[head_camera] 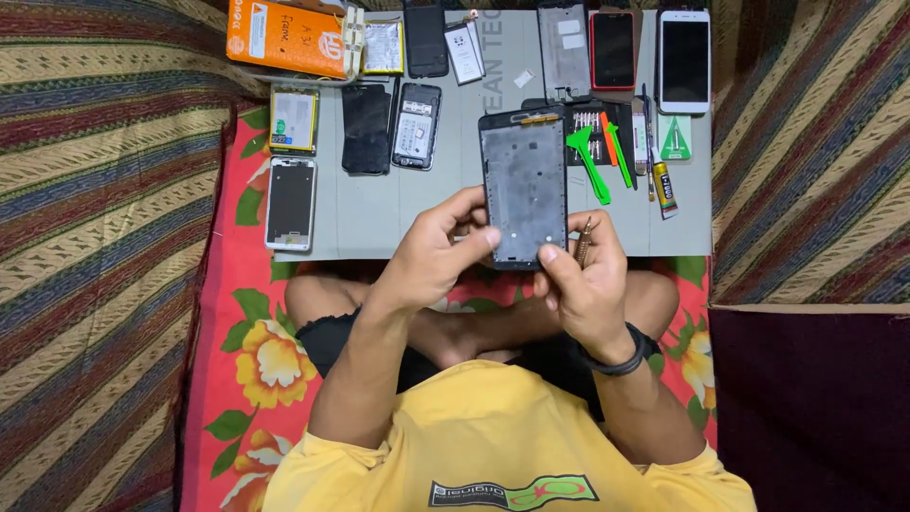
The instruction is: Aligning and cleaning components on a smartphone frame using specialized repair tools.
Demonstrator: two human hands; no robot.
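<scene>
Both hands, left hand (pixel 431 254) and right hand (pixel 580 280), clamp the bare grey rectangular phone frame (pixel 524 188) by its lower edge, tilting it upright for inspection; the right also pinches a small screwdriver (pixel 583 242).

A bare strip of the grey mat (pixel 379 223) lies open between the white phone frame (pixel 290 203) on the left and the held phone frame (pixel 524 185); farther back, phones and the orange box (pixel 284 38) crowd it, and green pry tools (pixel 590 161) block the right
</scene>
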